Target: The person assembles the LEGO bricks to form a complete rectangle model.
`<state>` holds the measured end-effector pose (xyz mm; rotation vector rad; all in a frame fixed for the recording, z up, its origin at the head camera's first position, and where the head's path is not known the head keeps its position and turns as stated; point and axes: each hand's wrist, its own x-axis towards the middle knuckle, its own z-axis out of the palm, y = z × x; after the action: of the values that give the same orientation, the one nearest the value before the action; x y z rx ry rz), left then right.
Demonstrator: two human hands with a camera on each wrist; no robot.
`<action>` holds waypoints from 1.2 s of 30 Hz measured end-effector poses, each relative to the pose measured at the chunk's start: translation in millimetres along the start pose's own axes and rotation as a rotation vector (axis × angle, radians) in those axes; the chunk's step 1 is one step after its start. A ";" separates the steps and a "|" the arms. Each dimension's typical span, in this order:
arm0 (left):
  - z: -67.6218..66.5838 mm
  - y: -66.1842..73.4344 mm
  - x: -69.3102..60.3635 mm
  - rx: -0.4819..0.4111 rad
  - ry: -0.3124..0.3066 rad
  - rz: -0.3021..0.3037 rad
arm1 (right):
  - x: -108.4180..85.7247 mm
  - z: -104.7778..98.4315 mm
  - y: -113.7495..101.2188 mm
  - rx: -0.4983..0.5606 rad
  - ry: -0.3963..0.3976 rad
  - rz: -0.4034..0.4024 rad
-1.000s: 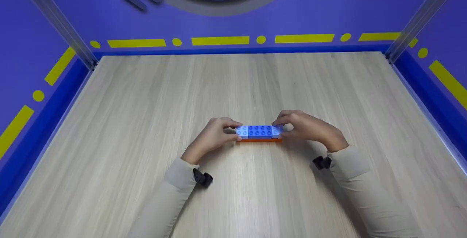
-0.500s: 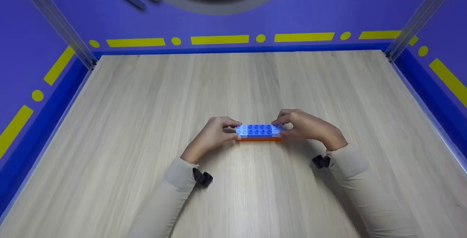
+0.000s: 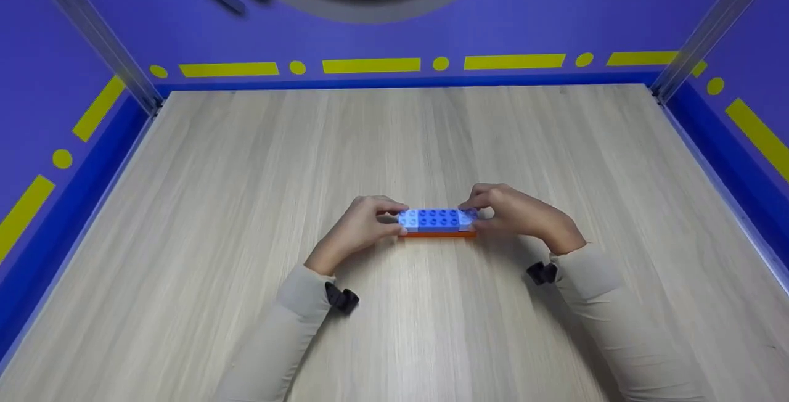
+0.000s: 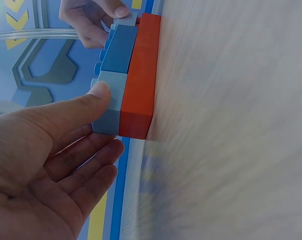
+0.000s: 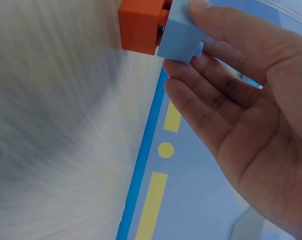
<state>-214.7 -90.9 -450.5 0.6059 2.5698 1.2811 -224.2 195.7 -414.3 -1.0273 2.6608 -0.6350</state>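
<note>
A row of toy building bricks sits on the wooden table near its middle. Its lower layer is orange (image 4: 139, 80). A darker blue brick (image 3: 438, 221) lies on top between two light blue ones. My left hand (image 3: 360, 228) pinches the left light blue brick (image 4: 108, 120) between thumb and fingers; that brick sits flush on the orange. My right hand (image 3: 518, 214) pinches the right light blue brick (image 5: 178, 37). In the right wrist view a narrow gap with orange studs shows between this brick and the orange layer (image 5: 140, 25).
Purple-blue walls (image 3: 394, 38) with yellow dashes and dots enclose the wooden table (image 3: 419, 328) at the back and both sides. A small black device (image 3: 342, 298) is strapped at the left wrist, another black device (image 3: 542, 273) at the right.
Both hands keep their pinch on the end bricks, and the bricks stay in place on the table. The head view has shifted very slightly.
</note>
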 end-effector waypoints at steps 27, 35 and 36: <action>0.4 0.4 -0.6 -0.017 0.004 -0.045 | 0.3 2.9 -0.4 0.005 0.014 0.013; 1.0 0.2 0.7 -0.037 0.000 -0.054 | -1.1 4.3 2.1 0.012 0.024 -0.001; 1.1 0.2 0.9 -0.039 -0.001 -0.056 | -1.4 4.3 2.2 0.011 0.025 0.000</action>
<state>-215.2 -89.7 -451.0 0.5233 2.5360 1.3090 -222.9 196.8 -419.0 -1.0236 2.6756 -0.6660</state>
